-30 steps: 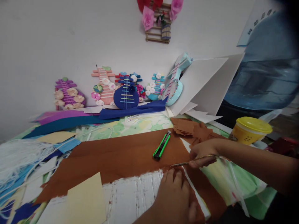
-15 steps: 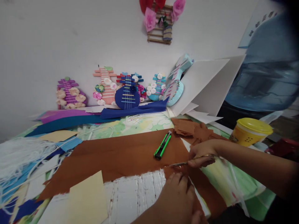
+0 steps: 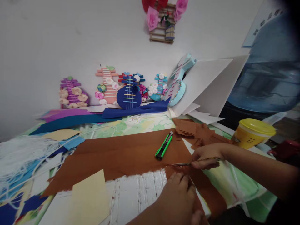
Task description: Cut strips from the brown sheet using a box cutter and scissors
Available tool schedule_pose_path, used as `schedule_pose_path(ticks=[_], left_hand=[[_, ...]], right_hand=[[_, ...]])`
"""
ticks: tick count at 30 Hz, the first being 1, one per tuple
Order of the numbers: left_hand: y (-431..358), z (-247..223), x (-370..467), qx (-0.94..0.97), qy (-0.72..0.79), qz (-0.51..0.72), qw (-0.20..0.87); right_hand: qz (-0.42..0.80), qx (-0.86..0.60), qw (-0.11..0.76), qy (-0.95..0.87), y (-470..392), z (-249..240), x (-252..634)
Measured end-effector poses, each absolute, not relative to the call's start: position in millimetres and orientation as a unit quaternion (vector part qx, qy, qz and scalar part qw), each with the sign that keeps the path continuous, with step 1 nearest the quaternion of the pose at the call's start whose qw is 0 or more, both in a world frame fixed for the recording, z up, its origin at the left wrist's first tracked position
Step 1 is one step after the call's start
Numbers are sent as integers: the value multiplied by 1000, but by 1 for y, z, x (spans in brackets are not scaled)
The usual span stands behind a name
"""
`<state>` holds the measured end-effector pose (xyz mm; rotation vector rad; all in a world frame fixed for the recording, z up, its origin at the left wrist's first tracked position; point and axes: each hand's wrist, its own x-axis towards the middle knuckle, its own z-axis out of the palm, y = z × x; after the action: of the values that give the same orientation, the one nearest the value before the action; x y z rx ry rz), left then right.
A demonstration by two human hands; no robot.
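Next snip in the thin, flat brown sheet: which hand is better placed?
Probably the right hand: it grips slim metal scissors, their blades pointing across the brown sheet. The left hand lies palm-down nearby, with no tool visible in it.

Rust-brown sheet point(image 3: 117, 153) over white board point(image 3: 130, 189), on a table point(image 3: 152, 125) patterned in pale green, yellow and white.
The cutter point(image 3: 163, 147) is bright green and black, the scissors point(image 3: 181, 164) metallic with a goldish handle; white cord point(image 3: 23, 153) lies by the left edge, purple paper point(image 3: 67, 115) and a navy lute model point(image 3: 122, 97) lined in pale blue and yellow by the far edge, a yellow tub point(image 3: 243, 135) with dark dots toward the right.
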<state>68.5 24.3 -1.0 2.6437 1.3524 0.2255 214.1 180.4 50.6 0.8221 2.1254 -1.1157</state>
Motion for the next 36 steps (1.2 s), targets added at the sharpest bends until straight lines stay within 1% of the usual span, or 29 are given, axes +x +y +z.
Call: schedule_pose_path(ticks=[5,10,15,25,30,36], left_hand=[[23,0,69,885,447,101,80],[23,2,69,889,445,91,62],[21,2,69,885,454,87,63],[22,-6,68,890,442,110,22],[22,-6,68,891,443,98,28],[21,-9,68,886,449,113,33]], right_hand=[[-365,301,311,824,177,56,206],[-319,315,306,840,173,59,204],[-320,350,273,837,171,52,209],[-303,381,262,833,164,57,209],[-301,366,228,851,164,60,212],[-307,336,282,845,164,59,212]])
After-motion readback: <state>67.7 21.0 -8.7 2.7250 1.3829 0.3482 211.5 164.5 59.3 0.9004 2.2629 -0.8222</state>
